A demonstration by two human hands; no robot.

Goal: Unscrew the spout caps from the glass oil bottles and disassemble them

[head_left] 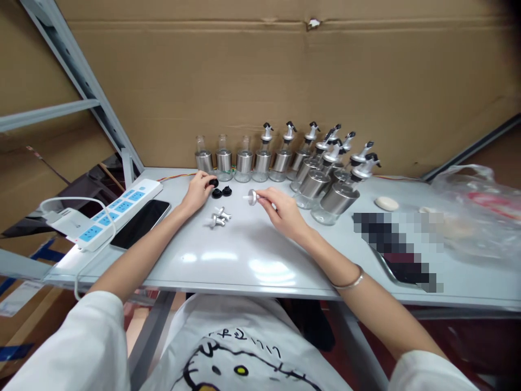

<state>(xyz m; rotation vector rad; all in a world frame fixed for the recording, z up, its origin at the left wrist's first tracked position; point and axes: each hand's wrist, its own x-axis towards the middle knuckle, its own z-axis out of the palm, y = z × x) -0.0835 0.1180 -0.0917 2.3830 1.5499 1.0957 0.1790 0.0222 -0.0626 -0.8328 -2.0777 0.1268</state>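
Observation:
My right hand [281, 209] pinches a small silver spout cap [252, 196] above the grey table [252, 260]. My left hand [198, 190] rests on the table with its fingertips closed on a black rubber stopper [214, 183]. Two more black stoppers [222, 191] lie just right of it. A few silver spout pieces [220, 216] lie between my hands. Behind stand three uncapped glass bottles with steel sleeves [223, 159] and several capped oil bottles [325, 174].
A white and blue power strip [116, 211] and a dark phone [140, 222] lie at the left. A white oval object [386, 203] and a clear plastic bag [476, 212] sit at the right. Cardboard [285, 81] walls the back.

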